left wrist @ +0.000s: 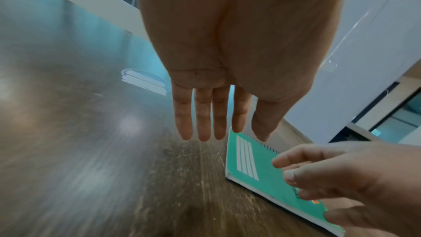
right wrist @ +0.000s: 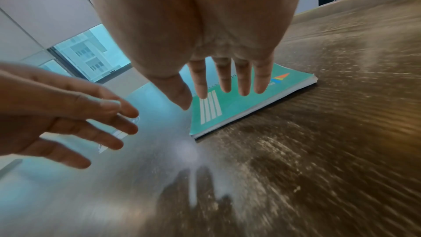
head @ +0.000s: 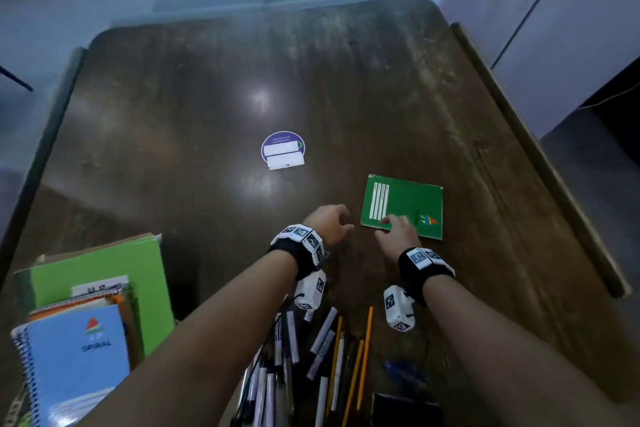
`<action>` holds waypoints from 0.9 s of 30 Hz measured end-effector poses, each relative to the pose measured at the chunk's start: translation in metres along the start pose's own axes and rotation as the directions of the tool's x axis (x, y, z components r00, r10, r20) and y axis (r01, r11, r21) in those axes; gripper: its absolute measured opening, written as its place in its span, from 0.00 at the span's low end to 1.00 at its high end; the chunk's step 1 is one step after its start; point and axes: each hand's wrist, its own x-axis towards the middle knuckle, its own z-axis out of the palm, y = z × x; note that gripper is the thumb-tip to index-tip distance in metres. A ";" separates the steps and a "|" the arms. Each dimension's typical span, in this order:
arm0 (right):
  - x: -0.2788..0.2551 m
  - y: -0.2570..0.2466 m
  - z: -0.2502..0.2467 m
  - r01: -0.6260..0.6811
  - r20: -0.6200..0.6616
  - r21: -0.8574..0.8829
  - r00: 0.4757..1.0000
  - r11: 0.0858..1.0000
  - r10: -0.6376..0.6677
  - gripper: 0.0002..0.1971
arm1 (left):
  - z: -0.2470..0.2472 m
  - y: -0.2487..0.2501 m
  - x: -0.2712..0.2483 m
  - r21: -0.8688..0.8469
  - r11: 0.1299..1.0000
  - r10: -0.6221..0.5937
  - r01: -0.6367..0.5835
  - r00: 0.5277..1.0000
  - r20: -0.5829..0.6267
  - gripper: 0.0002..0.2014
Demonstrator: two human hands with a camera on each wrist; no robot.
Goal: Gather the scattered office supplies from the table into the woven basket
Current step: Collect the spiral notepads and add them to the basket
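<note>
A green spiral notebook (head: 403, 206) (left wrist: 271, 186) (right wrist: 239, 107) lies flat on the dark wooden table (head: 190, 114), right of centre. My right hand (head: 398, 230) (right wrist: 227, 78) (left wrist: 318, 174) is over its near left corner with straight fingers; whether they touch the cover I cannot tell. My left hand (head: 330, 222) (left wrist: 205, 114) (right wrist: 91, 123) hovers just left of the notebook, fingers straight, holding nothing. Farther out sits a round purple item with two white blocks (head: 283, 150) (left wrist: 145, 80). Several pens and pencils (head: 311, 357) lie under my forearms.
At the lower left stands a pile with a green folder (head: 104, 274) and a blue spiral notebook (head: 76, 357); what holds it is mostly out of frame. A dark object (head: 405, 409) and a blue one (head: 403, 369) lie near the front. The table's right edge (head: 540, 149) is close.
</note>
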 end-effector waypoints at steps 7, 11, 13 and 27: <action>0.034 0.012 0.000 0.040 0.112 -0.116 0.993 0.992 -0.027 0.33 | 0.017 0.026 0.070 0.064 0.998 0.027 -0.025 0.999 -0.026 0.15; 0.042 0.016 0.001 0.066 0.136 -0.176 0.990 0.982 -0.042 0.33 | 0.027 0.037 0.105 0.123 0.991 0.056 -0.052 0.998 -0.031 0.21; 0.043 0.018 0.003 0.082 0.119 -0.199 0.991 0.977 -0.059 0.32 | 0.032 0.044 0.119 0.201 0.977 0.076 -0.070 0.997 -0.024 0.25; 0.048 0.033 0.013 0.152 0.020 -0.130 0.988 0.980 -0.151 0.18 | 0.040 0.045 0.166 0.256 0.967 -0.029 0.006 0.996 0.086 0.25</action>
